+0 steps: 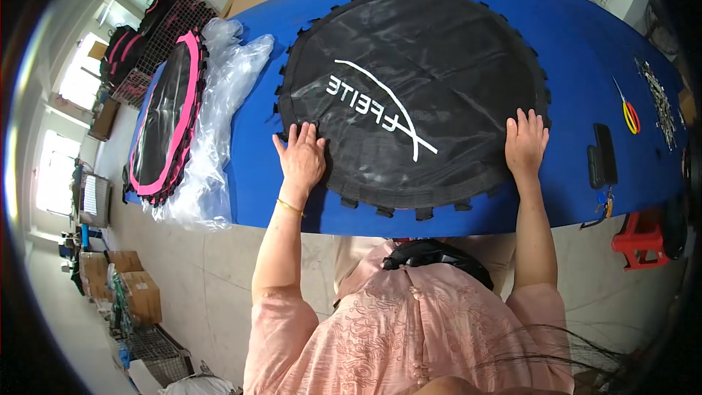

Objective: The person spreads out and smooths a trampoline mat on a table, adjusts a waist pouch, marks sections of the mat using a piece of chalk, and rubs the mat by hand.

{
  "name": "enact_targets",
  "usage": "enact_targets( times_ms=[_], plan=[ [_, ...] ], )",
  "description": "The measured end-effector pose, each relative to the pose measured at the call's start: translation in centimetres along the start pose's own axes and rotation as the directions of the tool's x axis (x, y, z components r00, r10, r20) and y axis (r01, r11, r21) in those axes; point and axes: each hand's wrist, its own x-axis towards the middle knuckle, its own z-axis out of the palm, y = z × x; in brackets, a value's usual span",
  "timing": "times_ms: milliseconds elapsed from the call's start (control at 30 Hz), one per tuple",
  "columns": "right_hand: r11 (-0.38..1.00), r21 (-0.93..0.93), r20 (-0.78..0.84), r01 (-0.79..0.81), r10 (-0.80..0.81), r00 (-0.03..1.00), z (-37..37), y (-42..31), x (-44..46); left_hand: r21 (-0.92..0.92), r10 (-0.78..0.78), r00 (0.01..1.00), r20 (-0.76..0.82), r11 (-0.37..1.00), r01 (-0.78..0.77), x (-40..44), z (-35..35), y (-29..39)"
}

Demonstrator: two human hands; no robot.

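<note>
A round black trampoline mat (453,51) with white lettering and short loops around its rim lies flat on the blue table (578,51). At the mat's lower left edge, my left hand (301,157) rests palm down with its fingers stretched out. My right hand (525,146) lies flat on the right edge, fingers extended upward. Neither hand grips anything. The lettering appears upside down from where I stand.
Left of the mat, clear plastic film (219,124) lies beside a pink-and-black mat (170,117). On the right are scissors (629,113), a black phone-like object (605,153), keys (607,205) and small metal pieces (658,102). A red stool (640,241) stands below.
</note>
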Motion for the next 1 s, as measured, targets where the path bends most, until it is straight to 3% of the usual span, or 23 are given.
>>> enact_targets(
  times_ms=[333,633,833,1000],
  plan=[
    [1.0,-0.013,0.01,0.0,0.0,1.0,0.1,0.1,0.0,0.056,0.017,1.0,0.006,0.998,-0.017,-0.9,-1.3,1.5],
    [1.0,0.011,-0.006,0.008,-0.008,1.0,0.1,0.1,-0.1,0.079,-0.039,0.999,0.031,0.996,0.037,2.6,0.7,-2.0],
    [1.0,-0.011,-0.027,0.018,-0.018,0.999,0.1,0.0,-0.2,-0.099,0.045,0.999,0.026,0.994,-0.042,-3.0,-2.3,1.3],
    [1.0,0.017,-0.001,0.017,-0.017,1.0,-0.3,-0.3,-0.1,-0.122,0.168,0.986,0.016,0.979,-0.165,-6.7,-3.8,5.4]
  ],
)
